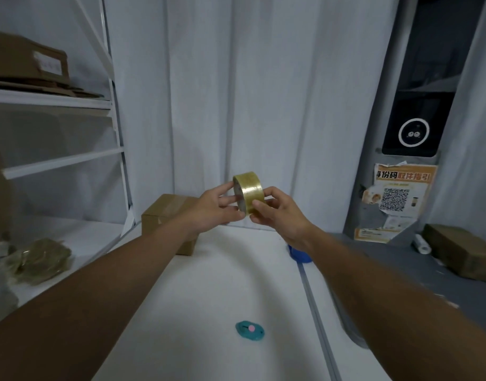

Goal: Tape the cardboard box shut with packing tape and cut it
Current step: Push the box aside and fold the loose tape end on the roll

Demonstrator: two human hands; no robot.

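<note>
A roll of clear yellowish packing tape (249, 189) is held up in the air over the white table (209, 284). My left hand (211, 209) grips its left side and my right hand (277, 213) pinches its right and lower edge. Behind and below my left hand a small brown cardboard box (162, 215) sits at the table's far left corner, partly hidden by my left wrist. A small teal cutter (249, 329) with a pink button lies on the table near me.
A white shelf rack (57, 160) stands at the left with cardboard boxes (27, 59) on top and a bundle of bags (38, 259) lower down. A blue object (299, 255) peeks from under my right wrist. A brown parcel (461, 251) lies on the grey counter at right.
</note>
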